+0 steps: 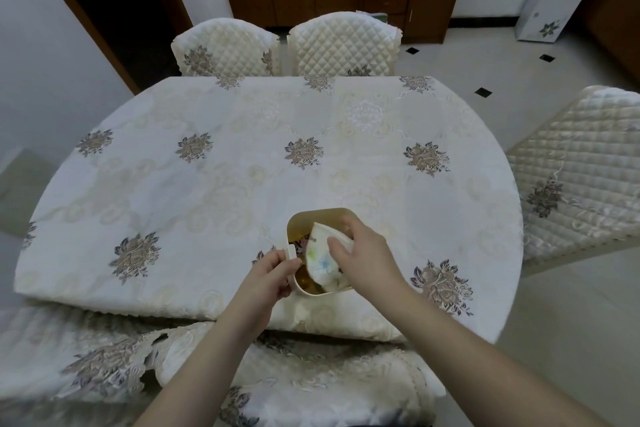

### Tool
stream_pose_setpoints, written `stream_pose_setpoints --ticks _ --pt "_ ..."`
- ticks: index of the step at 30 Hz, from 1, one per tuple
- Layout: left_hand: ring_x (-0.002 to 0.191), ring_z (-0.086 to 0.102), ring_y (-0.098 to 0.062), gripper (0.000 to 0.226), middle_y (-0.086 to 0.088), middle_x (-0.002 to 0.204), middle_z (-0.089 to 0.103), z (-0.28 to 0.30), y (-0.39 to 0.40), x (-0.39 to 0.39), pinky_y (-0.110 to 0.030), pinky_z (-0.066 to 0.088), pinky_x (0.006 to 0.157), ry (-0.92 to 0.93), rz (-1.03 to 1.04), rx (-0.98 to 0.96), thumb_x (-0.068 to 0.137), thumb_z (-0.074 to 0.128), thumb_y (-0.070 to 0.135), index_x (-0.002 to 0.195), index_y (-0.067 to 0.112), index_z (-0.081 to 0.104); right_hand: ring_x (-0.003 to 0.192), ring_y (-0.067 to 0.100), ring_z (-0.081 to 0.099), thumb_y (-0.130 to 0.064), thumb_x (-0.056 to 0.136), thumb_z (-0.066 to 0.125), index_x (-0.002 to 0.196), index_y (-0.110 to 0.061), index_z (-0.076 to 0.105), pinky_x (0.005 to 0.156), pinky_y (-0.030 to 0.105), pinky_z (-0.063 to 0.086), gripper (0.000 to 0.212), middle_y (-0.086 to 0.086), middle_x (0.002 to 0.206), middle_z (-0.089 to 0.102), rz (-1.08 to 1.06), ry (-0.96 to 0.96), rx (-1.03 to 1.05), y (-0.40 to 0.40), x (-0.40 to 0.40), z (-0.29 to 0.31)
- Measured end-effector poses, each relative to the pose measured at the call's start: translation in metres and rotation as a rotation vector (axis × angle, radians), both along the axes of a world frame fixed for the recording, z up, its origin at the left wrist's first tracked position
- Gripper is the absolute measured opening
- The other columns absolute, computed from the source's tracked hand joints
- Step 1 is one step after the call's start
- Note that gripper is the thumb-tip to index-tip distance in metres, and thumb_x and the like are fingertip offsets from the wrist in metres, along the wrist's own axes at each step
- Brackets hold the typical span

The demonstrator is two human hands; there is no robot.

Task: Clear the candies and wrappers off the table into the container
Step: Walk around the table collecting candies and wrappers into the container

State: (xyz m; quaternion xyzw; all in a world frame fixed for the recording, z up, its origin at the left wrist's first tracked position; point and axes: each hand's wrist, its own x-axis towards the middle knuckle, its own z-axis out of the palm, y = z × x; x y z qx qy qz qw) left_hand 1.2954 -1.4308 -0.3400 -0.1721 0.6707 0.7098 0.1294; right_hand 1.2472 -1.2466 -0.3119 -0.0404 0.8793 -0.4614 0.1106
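A cream container (323, 212) with rounded corners stands near the front edge of the table (214, 177). My left hand (272, 274) grips its left rim beside a small white tab. My right hand (363, 253) holds a white wrapper (322, 258) with pale green and blue print, which lies inside the container. Yellowish candies (304, 279) show at the container's bottom, partly hidden by the wrapper.
The table carries a cream cloth with embroidered flowers. Two quilted chairs (343, 45) stand at the far side, one more (581, 170) at the right, and a covered chair seat (311, 385) is just below me. A brown cabinet (408, 0) is against the back wall.
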Motion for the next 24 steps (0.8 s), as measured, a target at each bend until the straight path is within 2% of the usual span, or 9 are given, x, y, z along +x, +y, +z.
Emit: stream_pose_setpoints --ticks 3,5,10,13,14,17,19,21,24 --pt "0.056 0.039 -0.009 0.026 0.009 0.057 0.044 0.001 -0.004 0.004 -0.02 0.037 0.053 0.012 0.003 0.023 0.086 0.065 0.023 0.061 0.029 0.061 0.1 0.01 0.063 -0.052 0.093 0.045 0.138 -0.031 0.044 0.075 0.021 0.046 0.049 -0.011 0.122 0.06 0.18 -0.083 -0.042 -0.008 0.007 0.0" --pt "0.058 0.037 -0.011 0.024 0.008 0.058 0.041 0.001 -0.008 0.006 -0.023 0.035 0.055 0.019 0.005 0.042 0.078 0.066 0.029 0.056 0.03 0.058 0.096 0.004 0.062 -0.052 0.094 0.041 0.131 -0.035 0.05 0.075 0.021 0.046 0.041 -0.019 0.113 0.063 0.236 -0.018 -0.027 -0.003 0.01 0.004" --pt "0.065 0.037 -0.017 0.023 0.005 0.063 0.042 0.0 -0.019 0.01 -0.032 0.031 0.062 0.041 0.021 0.046 0.074 0.067 0.036 0.058 0.028 0.052 0.087 0.0 0.065 -0.035 0.095 0.052 0.111 -0.034 0.062 0.074 0.017 0.048 0.019 -0.016 0.094 0.069 0.002 0.14 -0.139 0.035 0.003 0.008" --pt "0.066 0.034 -0.019 0.024 0.004 0.062 0.041 0.002 -0.019 0.01 -0.033 0.029 0.06 0.044 0.018 0.027 0.073 0.066 0.037 0.057 0.029 0.051 0.085 -0.003 0.063 -0.035 0.094 0.055 0.111 -0.04 0.06 0.066 0.008 0.047 0.019 -0.015 0.098 0.069 -0.067 0.117 -0.134 0.064 -0.003 0.0" --pt "0.066 0.033 -0.02 0.024 0.003 0.063 0.04 0.003 -0.019 0.01 -0.034 0.028 0.06 0.044 0.018 0.022 0.073 0.066 0.038 0.057 0.029 0.051 0.087 -0.005 0.061 -0.036 0.093 0.056 0.115 -0.042 0.058 0.065 0.007 0.046 0.023 -0.018 0.102 0.067 -0.054 0.088 -0.117 0.074 -0.004 -0.004" --pt "0.067 0.026 -0.023 0.027 -0.001 0.065 0.032 0.006 -0.016 0.008 -0.035 0.024 0.06 0.059 -0.003 0.033 0.072 0.067 0.037 0.06 0.024 0.047 0.103 -0.013 0.054 -0.037 0.09 0.062 0.133 -0.049 0.042 0.084 0.013 0.044 0.049 -0.026 0.123 0.057 0.069 0.037 -0.007 0.098 -0.003 -0.017" --pt "0.068 0.025 -0.025 0.025 -0.004 0.067 0.031 0.009 -0.01 0.007 -0.034 0.022 0.059 0.063 -0.032 0.043 0.071 0.067 0.038 0.07 0.017 0.054 0.115 -0.015 0.046 -0.041 0.084 0.069 0.138 -0.055 0.03 0.093 0.019 0.041 0.067 -0.028 0.136 0.047 0.156 0.009 0.052 0.11 0.0 -0.025" --pt "0.07 0.021 -0.028 0.044 -0.013 0.071 0.028 0.011 -0.001 0.005 -0.035 0.018 0.059 0.061 -0.077 0.055 0.07 0.068 0.039 0.086 0.001 0.055 0.125 -0.014 0.038 -0.053 0.071 0.076 0.139 -0.061 0.021 0.095 0.022 0.04 0.087 -0.032 0.143 0.036 0.23 -0.031 0.054 0.12 0.006 -0.029" --pt "0.077 0.017 -0.034 0.06 -0.026 0.075 0.03 0.014 0.017 0.003 -0.036 0.018 0.06 0.046 -0.123 0.058 0.07 0.068 0.039 0.094 -0.013 0.049 0.134 -0.012 0.028 -0.063 0.054 0.083 0.141 -0.061 0.01 0.094 0.02 0.037 0.114 -0.037 0.148 0.022 0.291 -0.058 -0.006 0.13 0.016 -0.034"
